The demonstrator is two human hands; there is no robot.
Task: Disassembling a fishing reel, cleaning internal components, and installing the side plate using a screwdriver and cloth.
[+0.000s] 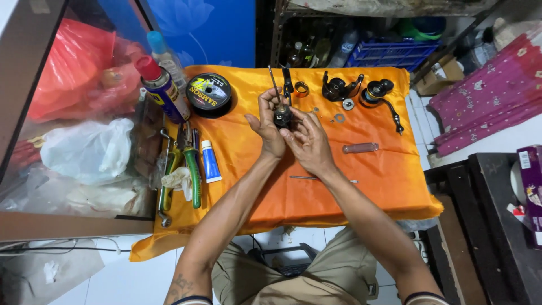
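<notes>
While both hands meet over the middle of the bench (389,186), toward its far edge, the left hand (270,125) and right hand (307,141) each close a grip on a small dark reel part (282,116), pinched between fingertips with a thin rod rising from it. Because it sits at the fingertips rather than in a palm, it could slip and drop onto the orange cloth. Loose washers (339,117) near the far edge could scatter if bumped.
</notes>
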